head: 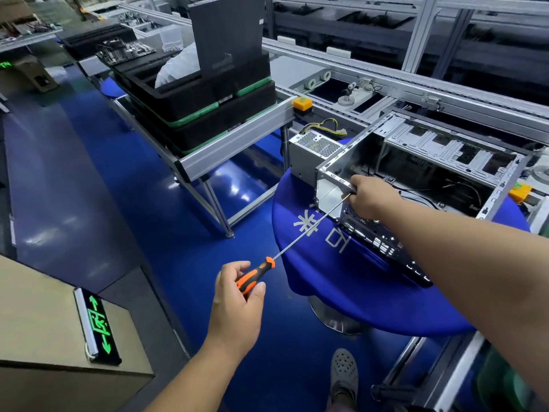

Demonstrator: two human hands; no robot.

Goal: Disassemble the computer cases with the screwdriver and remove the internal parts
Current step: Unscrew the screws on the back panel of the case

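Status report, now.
Left hand grips screwdriver handle. Right hand steadies shaft tip at computer case corner. Nothing in the way.

Floor (89, 179): glossy blue, reflecting overhead lights.
Round table (341, 292): blue cover with white characters.
Stacked trays (202, 105): black with green edges, on an aluminium-frame stand.
Exit sign (98, 325): green arrows lit, lying on cardboard (44, 316).
Push button (302, 103): yellow housing, green cap, on the rail.
Shoe (344, 373): grey, perforated.
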